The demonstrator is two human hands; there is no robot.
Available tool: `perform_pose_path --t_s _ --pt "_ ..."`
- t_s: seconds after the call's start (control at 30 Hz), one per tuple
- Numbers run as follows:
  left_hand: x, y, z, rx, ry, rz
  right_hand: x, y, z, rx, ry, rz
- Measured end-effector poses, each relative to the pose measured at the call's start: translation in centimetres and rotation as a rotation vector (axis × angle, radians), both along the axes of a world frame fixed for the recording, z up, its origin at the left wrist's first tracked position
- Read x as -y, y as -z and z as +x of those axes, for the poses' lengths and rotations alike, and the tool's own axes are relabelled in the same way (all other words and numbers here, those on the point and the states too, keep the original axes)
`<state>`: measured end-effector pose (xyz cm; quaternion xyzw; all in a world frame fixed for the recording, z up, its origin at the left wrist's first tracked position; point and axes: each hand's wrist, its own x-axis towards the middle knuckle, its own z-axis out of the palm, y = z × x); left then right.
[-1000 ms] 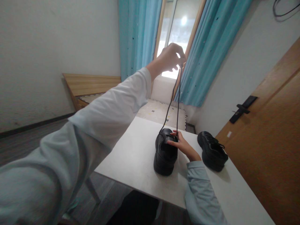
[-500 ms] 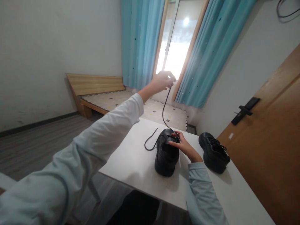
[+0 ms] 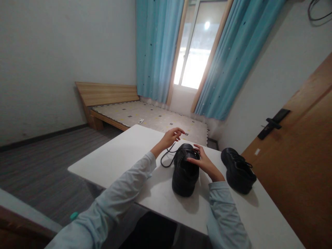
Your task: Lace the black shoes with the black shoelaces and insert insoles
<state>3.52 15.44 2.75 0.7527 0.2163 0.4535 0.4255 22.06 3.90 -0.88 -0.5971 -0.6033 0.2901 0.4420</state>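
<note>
Centre of frame: black shoe (image 3: 183,185) upright on white table (image 3: 116,152), heel toward camera. Right grip (image 3: 204,163) on shoe around the tongue area. Left grip (image 3: 171,137) up-left of shoe, loosely curled above dark lace (image 3: 166,166); lace loops onto table left of shoe, can't tell if grip touches it. Second shoe (image 3: 239,176), also black, laced, right of centre, apart from first. Behind table: bed (image 3: 155,114), patterned mattress, small white item (image 3: 141,121) on it. Top centre: bright window (image 3: 197,64) between blue curtains (image 3: 159,48). Right edge: wooden door (image 3: 303,155), black handle (image 3: 273,123). Upper right corner: dark cable (image 3: 321,18) on wall.
</note>
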Motion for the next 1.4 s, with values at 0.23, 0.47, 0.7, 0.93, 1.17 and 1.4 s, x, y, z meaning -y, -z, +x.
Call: perform_pose_path --t_s 0.23,0.47,0.7,0.93,1.17,1.4 --pt "0.6 2.2 -0.4 -0.138 -0.076 0.061 0.1 -0.3 -0.2 0.093 -0.024 0.136" --pt "0.7 2.7 -1.4 -0.271 -0.011 0.152 0.0 -1.1 -2.1 0.250 0.068 0.356" --pt "0.9 3.2 -1.3 -0.286 0.080 0.132 -0.4 -0.3 -2.6 0.296 0.142 0.330" --pt "0.5 3.6 -1.4 -0.321 0.058 0.271 -0.4 -0.4 -2.7 0.338 0.142 0.293" --pt "1.1 3.6 -1.0 -0.262 0.051 0.152 -0.4 -0.6 -2.9 0.374 0.124 0.254" --pt "0.9 3.4 -1.1 -0.237 0.102 0.013 -0.7 -0.3 -3.0 0.357 0.113 0.266"
